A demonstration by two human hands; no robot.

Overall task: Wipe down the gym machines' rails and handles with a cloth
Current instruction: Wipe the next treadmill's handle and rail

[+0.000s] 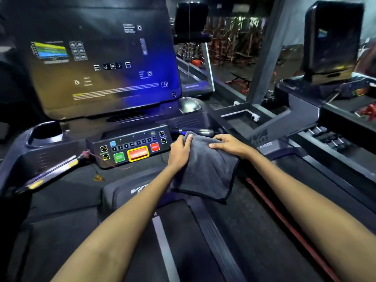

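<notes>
A dark grey cloth (205, 169) hangs draped over the treadmill's right front handle (195, 131), just right of the button panel. My left hand (180, 150) grips the cloth's upper left edge, thumb on top. On the cloth's upper right part my right hand (227, 144) lies with its fingers curled over the cloth and the handle beneath. Only the handle's shiny far end shows beyond the cloth. The left handle (50, 171), with yellow marks, juts toward me at the left.
A large console screen (105, 64) rises ahead. Below it sits the button panel (132, 148) with a red stop button and a red safety cord. The treadmill belt (162, 241) runs under my arms. Another treadmill console (333, 39) stands at the right.
</notes>
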